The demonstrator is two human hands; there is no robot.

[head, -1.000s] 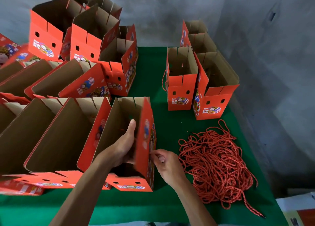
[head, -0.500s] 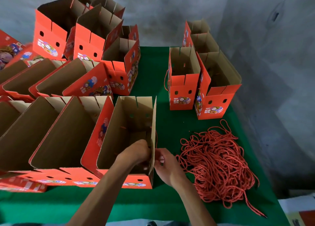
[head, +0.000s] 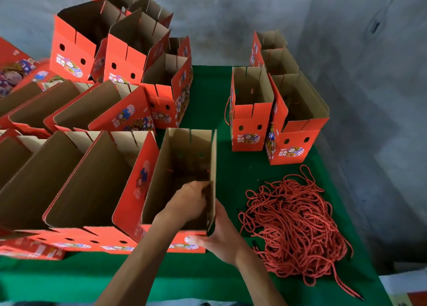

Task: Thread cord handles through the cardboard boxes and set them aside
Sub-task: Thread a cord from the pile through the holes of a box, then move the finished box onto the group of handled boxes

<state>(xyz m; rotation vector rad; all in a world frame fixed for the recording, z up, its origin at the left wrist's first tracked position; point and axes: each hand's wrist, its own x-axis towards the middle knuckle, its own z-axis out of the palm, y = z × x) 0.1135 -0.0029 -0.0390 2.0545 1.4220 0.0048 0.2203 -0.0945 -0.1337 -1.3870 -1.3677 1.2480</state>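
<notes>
An open red cardboard box (head: 182, 158) stands upright at the table's near edge. My left hand (head: 188, 201) reaches down inside it, fingers curled against the inner face of its right wall. What they hold is hidden. My right hand (head: 219, 236) grips the box's near right corner from outside, thumb across the red front flap. A pile of red cord handles (head: 293, 225) lies on the green cloth just right of the box. Two boxes (head: 249, 121) (head: 298, 134) stand at the back right; the left one has a red cord hanging from its side.
Several open red boxes (head: 97, 171) crowd the left half of the green table (head: 208, 93), some stacked at the back left. More boxes (head: 270, 49) line the grey wall at the right. The table's right edge (head: 360, 248) runs close behind the cord pile.
The box has turned upright and square to me. My left hand sank deeper inside it. My right hand moved from the side wall's holes down to the near right corner.
</notes>
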